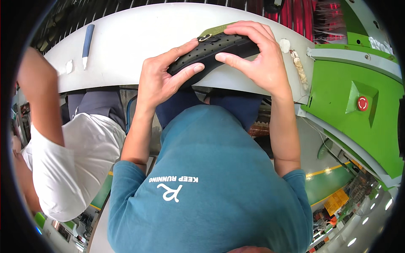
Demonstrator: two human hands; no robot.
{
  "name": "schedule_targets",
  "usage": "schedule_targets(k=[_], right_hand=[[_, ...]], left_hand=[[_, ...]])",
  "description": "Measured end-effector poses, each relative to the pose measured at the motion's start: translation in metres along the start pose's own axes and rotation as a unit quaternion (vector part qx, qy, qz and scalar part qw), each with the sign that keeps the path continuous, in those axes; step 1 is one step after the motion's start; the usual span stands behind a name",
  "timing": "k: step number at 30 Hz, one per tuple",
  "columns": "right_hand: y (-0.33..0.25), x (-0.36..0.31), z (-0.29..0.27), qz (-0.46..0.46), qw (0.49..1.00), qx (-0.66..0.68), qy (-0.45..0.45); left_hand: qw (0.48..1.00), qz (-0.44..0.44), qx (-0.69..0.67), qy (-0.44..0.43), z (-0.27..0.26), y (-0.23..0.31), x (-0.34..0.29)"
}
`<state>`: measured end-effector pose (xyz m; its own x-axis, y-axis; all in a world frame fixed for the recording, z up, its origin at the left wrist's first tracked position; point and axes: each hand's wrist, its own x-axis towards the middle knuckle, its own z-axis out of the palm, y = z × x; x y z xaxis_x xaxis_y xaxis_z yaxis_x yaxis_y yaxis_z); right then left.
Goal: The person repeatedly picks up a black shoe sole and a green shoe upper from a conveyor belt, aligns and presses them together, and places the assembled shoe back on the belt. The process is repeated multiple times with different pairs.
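Note:
A black shoe (206,52) with rows of small holes in its upper is raised over the near edge of the white table (122,40), tilted on its side. An olive-green piece (216,29) with a metal ring at its end shows along the shoe's far side. My left hand (166,74) grips one end, fingers on the upper and thumb against the near side. On the other end my right hand (263,57) is closed, fingers over the far edge and thumb along the near edge.
A blue-handled tool (87,44) and a small white lump (69,66) lie at left. Another white lump (284,45) and a wrapped stick (298,69) lie at right, beside a green machine (337,92) with a red button (363,103). A co-worker's white sleeve (55,168) is close at left.

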<state>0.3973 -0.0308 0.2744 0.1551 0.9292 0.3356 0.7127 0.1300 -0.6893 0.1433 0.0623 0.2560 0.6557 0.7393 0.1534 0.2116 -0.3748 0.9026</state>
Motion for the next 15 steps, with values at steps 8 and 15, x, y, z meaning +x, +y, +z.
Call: schedule_targets(k=[8, 15], right_hand=[[-0.005, 0.002, -0.004, 0.061, 0.997, 0.017, -0.041], [-0.007, 0.007, 0.000, 0.094, 0.995, 0.030, -0.017]], left_hand=[[0.999, -0.026, -0.025, -0.015, -0.001, 0.008, 0.005], [0.997, -0.038, -0.062, -0.038, -0.011, -0.002, 0.011]])
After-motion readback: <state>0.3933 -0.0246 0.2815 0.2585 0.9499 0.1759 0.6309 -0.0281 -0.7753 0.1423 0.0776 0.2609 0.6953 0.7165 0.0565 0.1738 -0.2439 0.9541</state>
